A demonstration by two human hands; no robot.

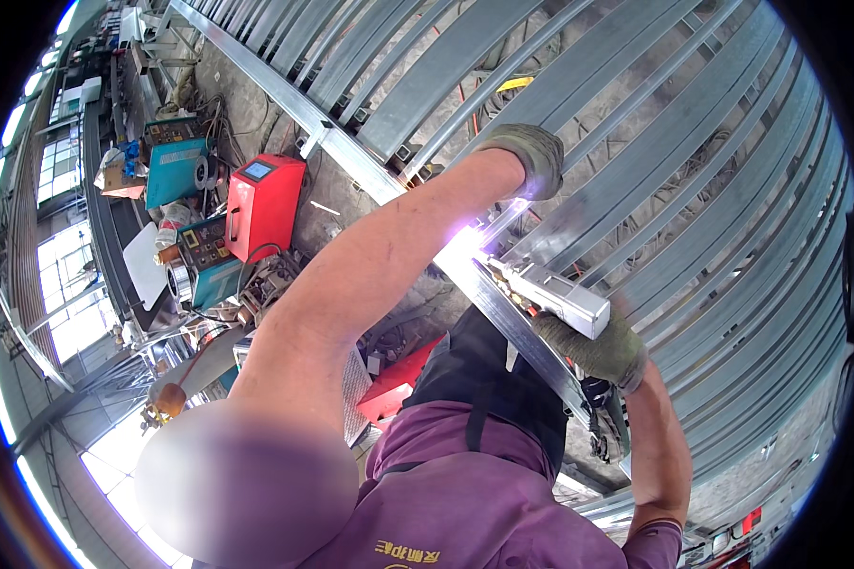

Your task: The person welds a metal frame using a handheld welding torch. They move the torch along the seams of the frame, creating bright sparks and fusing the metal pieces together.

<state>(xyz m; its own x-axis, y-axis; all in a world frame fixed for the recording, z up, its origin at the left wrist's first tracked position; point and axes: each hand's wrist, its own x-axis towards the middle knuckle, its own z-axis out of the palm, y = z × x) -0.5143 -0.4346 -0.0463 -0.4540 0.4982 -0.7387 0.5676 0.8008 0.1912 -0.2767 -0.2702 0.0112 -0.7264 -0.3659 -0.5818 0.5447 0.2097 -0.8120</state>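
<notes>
Gripping the welding gun [562, 298], the right hand [598, 353] likely angles it leftward to reach the rail [522, 334]; the left hand's [529, 156] grasp is unclear.

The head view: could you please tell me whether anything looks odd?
The left forearm looks oddly exposed: bare, apparently near the bright flash at the tip of the silver tool, while the left hand is gloved.

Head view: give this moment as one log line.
left hand: near metal bars | right hand: holds welding tool | bright glow: at tool's tip | nearby: red machine
</notes>
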